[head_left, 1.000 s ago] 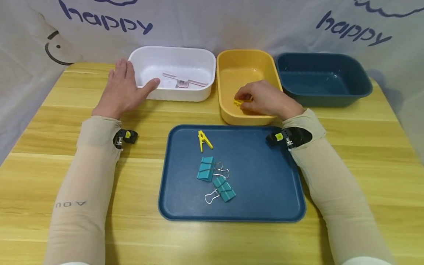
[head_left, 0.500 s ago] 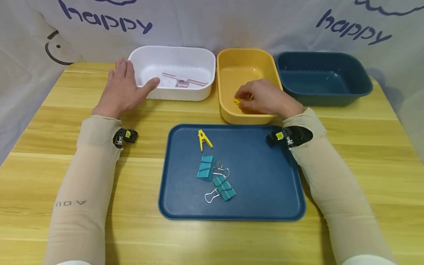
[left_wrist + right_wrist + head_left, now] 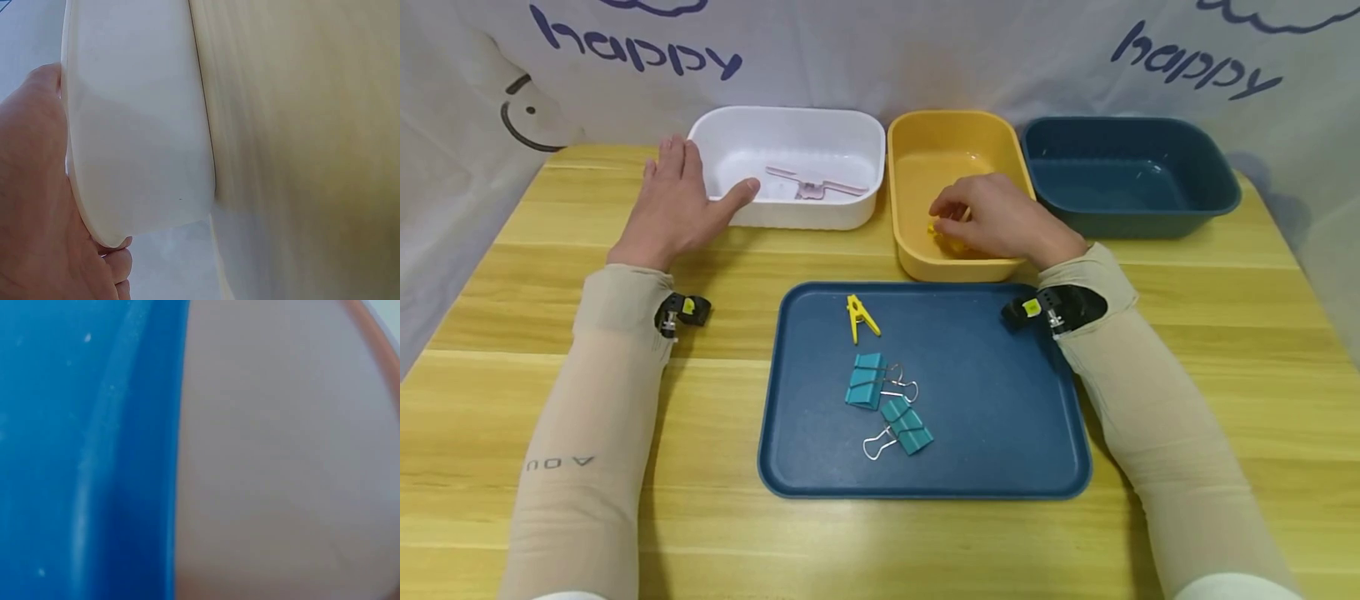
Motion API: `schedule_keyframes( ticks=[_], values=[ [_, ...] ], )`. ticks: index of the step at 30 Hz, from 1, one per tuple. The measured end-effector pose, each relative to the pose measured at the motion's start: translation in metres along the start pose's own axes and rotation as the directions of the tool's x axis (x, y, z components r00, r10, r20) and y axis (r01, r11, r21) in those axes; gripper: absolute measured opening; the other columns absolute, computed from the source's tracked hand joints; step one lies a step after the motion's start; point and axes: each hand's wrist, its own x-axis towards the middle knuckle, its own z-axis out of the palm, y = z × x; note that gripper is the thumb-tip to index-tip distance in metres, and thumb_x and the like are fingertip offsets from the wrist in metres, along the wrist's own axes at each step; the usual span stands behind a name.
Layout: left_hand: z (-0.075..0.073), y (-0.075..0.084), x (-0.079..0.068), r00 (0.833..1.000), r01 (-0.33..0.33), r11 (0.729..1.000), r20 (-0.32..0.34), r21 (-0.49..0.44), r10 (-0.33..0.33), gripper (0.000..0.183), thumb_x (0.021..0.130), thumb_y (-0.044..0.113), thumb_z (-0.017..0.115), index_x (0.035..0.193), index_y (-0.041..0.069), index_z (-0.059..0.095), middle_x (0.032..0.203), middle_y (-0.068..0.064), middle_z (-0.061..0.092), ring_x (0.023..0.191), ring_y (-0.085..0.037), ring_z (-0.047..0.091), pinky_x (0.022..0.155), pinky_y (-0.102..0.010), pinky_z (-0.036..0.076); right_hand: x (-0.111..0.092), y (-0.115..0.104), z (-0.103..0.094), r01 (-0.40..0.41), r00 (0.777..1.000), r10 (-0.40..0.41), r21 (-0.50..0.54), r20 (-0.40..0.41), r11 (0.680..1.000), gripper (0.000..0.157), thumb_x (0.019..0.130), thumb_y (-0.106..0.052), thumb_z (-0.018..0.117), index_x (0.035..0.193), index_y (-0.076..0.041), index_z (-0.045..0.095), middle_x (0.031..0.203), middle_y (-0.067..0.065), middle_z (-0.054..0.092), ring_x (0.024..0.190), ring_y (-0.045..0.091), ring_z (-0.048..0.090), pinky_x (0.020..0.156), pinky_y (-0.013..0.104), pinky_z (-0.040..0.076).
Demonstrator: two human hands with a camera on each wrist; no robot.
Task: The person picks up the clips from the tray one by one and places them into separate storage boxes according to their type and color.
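Observation:
In the head view my left hand (image 3: 673, 204) rests against the left corner of a white bin (image 3: 805, 215), fingers straight and thumb on the near rim. A pink clip (image 3: 811, 189) with long arms lies in that bin. My right hand (image 3: 996, 217) is inside the yellow bin (image 3: 962, 268), thumb and fingers apart. Just below the fingertips lies a yellow clothespin (image 3: 951, 243), partly hidden by the hand. On a blue tray (image 3: 1000, 400) are another yellow clothespin (image 3: 861, 317) and two teal binder clips (image 3: 865, 381), one near the other.
A dark teal bin (image 3: 1131, 221) stands right of the yellow one. All three bins line the back of the wooden table (image 3: 700, 517), before a white cloth (image 3: 925, 50) with writing. The right wrist view shows mostly the tray's edge (image 3: 144, 487), close up.
My right thumb and fingers have parted from the clothespin, which now lies lower in the yellow bin. The left hand has stayed in place on the white bin.

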Motion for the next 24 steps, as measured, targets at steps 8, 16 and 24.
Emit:
schedule_keyframes(
  ticks=[8,16,24],
  values=[
    [0.001,-0.001,0.0,1.0,-0.005,1.0,-0.006,0.001,0.005,0.116,0.095,0.082,0.026,0.161,-0.004,-0.015,0.171,-0.022,-0.021,0.161,-0.039,-0.02,0.134,-0.055,-0.012,0.0,-0.001,0.0,0.019,0.998,-0.02,-0.016,-0.063,1.0,0.031,0.101,-0.026,0.066,0.125,-0.007,0.073,0.115,0.01,0.076,0.101,0.026,0.063,0.093,0.039,0.055],
    [0.0,-0.001,-0.001,1.0,-0.01,1.0,-0.015,0.003,0.01,0.116,0.095,0.081,0.028,0.161,-0.005,-0.014,0.171,-0.022,-0.02,0.161,-0.04,-0.019,0.134,-0.055,-0.011,-0.004,-0.009,-0.003,0.036,0.994,-0.039,-0.034,-0.102,0.999,0.03,0.101,-0.025,0.066,0.124,-0.007,0.073,0.113,0.011,0.075,0.101,0.026,0.063,0.094,0.04,0.056],
    [0.0,0.004,-0.002,1.0,-0.015,1.0,-0.017,0.004,0.015,0.118,0.095,0.082,0.028,0.161,-0.007,-0.013,0.171,-0.025,-0.019,0.161,-0.042,-0.016,0.134,-0.055,-0.01,-0.012,-0.023,-0.005,0.076,0.988,-0.083,-0.055,-0.132,0.996,0.028,0.1,-0.024,0.069,0.121,-0.006,0.075,0.11,0.011,0.076,0.098,0.027,0.063,0.09,0.038,0.055]
  ],
)
